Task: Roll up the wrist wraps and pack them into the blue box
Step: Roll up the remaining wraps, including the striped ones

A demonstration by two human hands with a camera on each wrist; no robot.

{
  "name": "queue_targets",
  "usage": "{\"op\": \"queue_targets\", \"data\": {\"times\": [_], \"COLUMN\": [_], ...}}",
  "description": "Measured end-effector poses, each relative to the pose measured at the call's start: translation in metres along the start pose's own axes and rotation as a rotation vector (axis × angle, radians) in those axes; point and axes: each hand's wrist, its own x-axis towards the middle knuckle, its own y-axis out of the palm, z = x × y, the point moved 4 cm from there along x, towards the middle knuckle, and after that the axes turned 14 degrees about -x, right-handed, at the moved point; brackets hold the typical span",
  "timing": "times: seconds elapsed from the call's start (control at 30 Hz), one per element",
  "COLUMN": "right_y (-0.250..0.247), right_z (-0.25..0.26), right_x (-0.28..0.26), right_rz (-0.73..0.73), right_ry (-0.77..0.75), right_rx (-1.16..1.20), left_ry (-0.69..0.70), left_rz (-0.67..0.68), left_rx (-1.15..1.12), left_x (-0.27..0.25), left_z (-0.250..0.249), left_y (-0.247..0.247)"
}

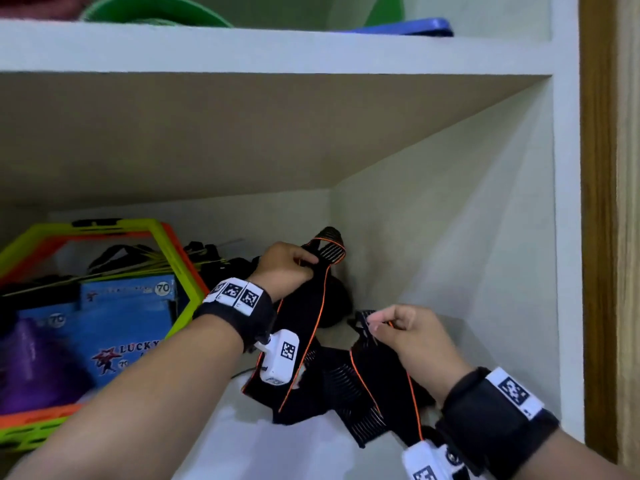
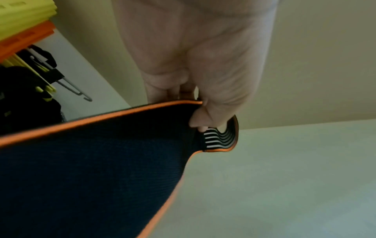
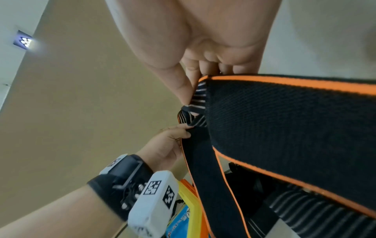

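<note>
Two black wrist wraps with orange edging hang in the right corner of the shelf. My left hand (image 1: 294, 268) pinches the striped end of one wrist wrap (image 1: 304, 327), which trails down past my left wrist; the same wrap (image 2: 91, 169) fills the left wrist view below the hand (image 2: 199, 112). My right hand (image 1: 401, 327) pinches the striped end of the other wrap (image 1: 377, 386), also seen as the wide black band (image 3: 284, 128) in the right wrist view under the thumb and fingers (image 3: 189, 90). The blue box (image 1: 128, 317) stands at the left inside a tray.
A yellow-green and orange tray (image 1: 180, 271) holds the box, a purple thing (image 1: 31, 362) and black straps. More black gear (image 1: 221, 261) lies behind my left hand. The cupboard's side wall (image 1: 467, 237) is close on the right; a shelf board (image 1: 242, 50) runs overhead.
</note>
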Motion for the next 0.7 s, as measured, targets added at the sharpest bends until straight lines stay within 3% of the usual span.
{"op": "queue_targets", "data": {"times": [0.17,0.33,0.7], "right_y": [0.019,0.043,0.076], "right_z": [0.038,0.066,0.097], "right_x": [0.009,0.011,0.002], "right_rz": [-0.064,-0.152,-0.272], "right_ry": [-0.103,-0.165,-0.263], "right_rx": [0.007,0.038,0.016], "left_ry": [0.090,0.205,0.252], "left_rz": [-0.144,-0.132,-0.241], "left_rx": [-0.080,-0.028,-0.083], "left_x": [-0.031,-0.063,-0.128], "left_z": [-0.009,-0.021,-0.018], "left_y": [-0.023,-0.044,-0.060]}}
